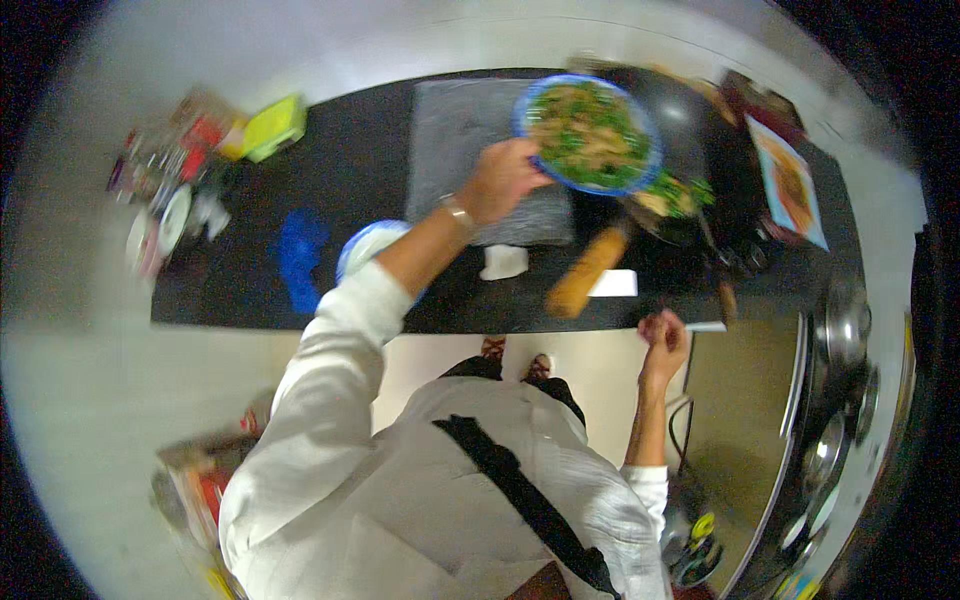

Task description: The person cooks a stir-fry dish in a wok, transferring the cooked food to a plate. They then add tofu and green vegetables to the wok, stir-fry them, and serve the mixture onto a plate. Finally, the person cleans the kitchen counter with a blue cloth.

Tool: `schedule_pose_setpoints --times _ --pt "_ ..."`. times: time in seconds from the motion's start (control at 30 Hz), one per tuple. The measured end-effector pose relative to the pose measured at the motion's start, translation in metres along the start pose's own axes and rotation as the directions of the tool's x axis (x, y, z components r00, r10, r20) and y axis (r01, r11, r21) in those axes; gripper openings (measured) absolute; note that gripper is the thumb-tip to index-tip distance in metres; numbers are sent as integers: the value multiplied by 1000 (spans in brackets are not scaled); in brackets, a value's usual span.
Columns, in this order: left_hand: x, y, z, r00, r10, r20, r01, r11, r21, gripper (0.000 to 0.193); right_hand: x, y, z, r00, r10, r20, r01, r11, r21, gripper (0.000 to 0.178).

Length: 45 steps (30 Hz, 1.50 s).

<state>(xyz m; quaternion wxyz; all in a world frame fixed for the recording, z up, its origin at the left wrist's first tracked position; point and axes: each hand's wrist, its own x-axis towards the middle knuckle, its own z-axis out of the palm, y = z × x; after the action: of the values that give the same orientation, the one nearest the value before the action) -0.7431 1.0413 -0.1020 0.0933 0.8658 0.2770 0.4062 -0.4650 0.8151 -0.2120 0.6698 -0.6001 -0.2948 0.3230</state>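
Left hand (503,180) outstretched gripping blue plate (587,133); right hand (665,340) raised, fisted

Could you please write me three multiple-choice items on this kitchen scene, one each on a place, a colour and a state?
1. Where is the wooden-handled wok?
A. on the floor
B. on the black counter, right of the grey mat
C. in the right hand

2. What colour is the plate rim?
A. blue
B. red
C. yellow

3. What is the left hand doing?
A. hanging free
B. resting flat
C. gripping the plate's edge

Answers: 1 B, the wok sits on the counter; 2 A, a blue ring frames the food; 3 C, fingers close on the rim.
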Motion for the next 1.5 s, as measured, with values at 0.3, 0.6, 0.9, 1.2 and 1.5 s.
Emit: schedule_pose_setpoints --times 0.3,0.6,0.9,1.2,1.5 --pt "-17 14 -20 694 -647 315 226 -220 -949 24 -100 17 129 691 183 700 -40 976 -216 15" --pt "-110 -39 -159 905 -422 -56 257 646 -719 26 -177 -23 298 173 -40 984 330 944 -19 33" --pt "-221 -69 -345 546 -810 216 408 32 -912 18 -265 32 510 328 -319 889 916 339 -216 42" --pt "-288 -89 -402 412 -898 152 319 -14 -948 19 -264 43 543 914 262 310 -393 763 513 24" --pt "-371 -114 -380 716 -698 22 346 327 -879 32 -322 -42 546 892 186 411 -425 651 628 38"
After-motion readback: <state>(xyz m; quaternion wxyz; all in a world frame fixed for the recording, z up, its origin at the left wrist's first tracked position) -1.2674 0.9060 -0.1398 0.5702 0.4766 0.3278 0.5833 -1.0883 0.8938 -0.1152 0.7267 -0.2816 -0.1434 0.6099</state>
